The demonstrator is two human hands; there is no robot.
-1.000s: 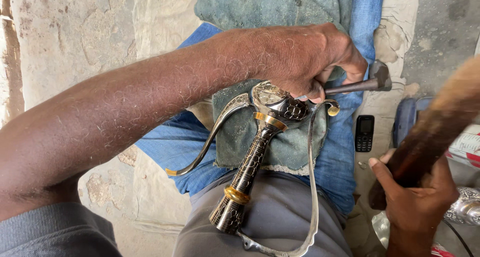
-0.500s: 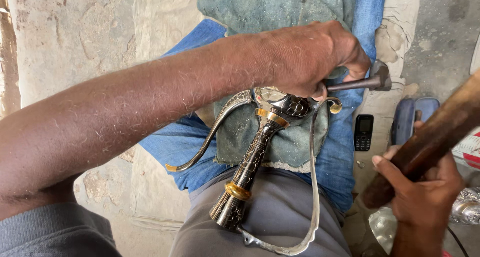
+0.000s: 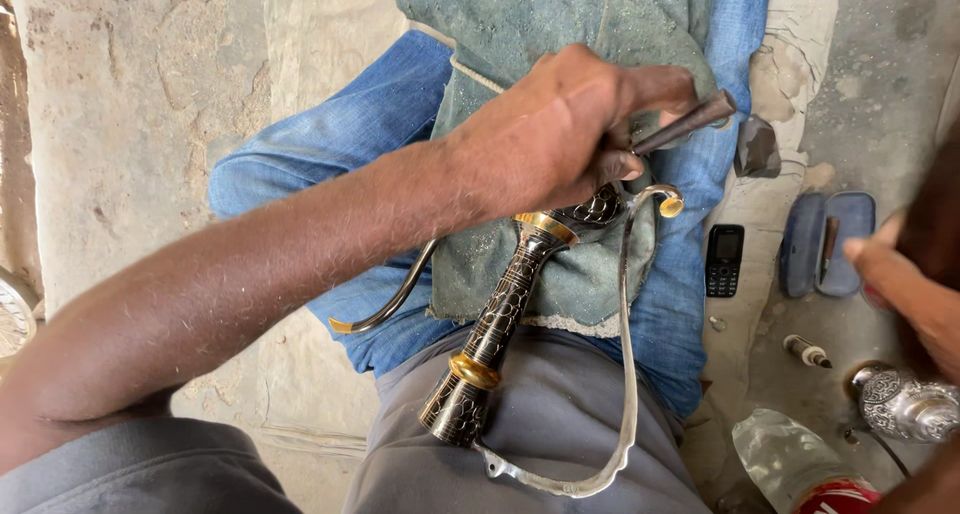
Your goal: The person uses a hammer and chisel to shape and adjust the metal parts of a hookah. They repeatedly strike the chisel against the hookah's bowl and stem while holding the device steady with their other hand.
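Observation:
An ornate black-and-gold sword hilt (image 3: 500, 314) lies across my lap on a green cloth (image 3: 520, 24). It has a silver knuckle guard (image 3: 625, 374) and a curved quillon (image 3: 385, 309). My left hand (image 3: 560, 134) covers the pommel end and grips a dark metal punch (image 3: 690, 122), which points down at the hilt's top. At the right edge is my right hand (image 3: 905, 284), blurred and raised, closed around a dark wooden handle (image 3: 935, 214). The head of that tool is out of view.
On the ground at the right lie a black phone (image 3: 724, 260), an open blue case (image 3: 827, 244), a small tool (image 3: 806, 351), an engraved silver piece (image 3: 905, 404) and a plastic bottle (image 3: 790, 464). A dark block (image 3: 757, 147) sits beside my knee.
My right hand has swung the wooden handle up and toward the right edge, now blurred. My left hand has shifted over the pommel, hiding it, with the punch still in it.

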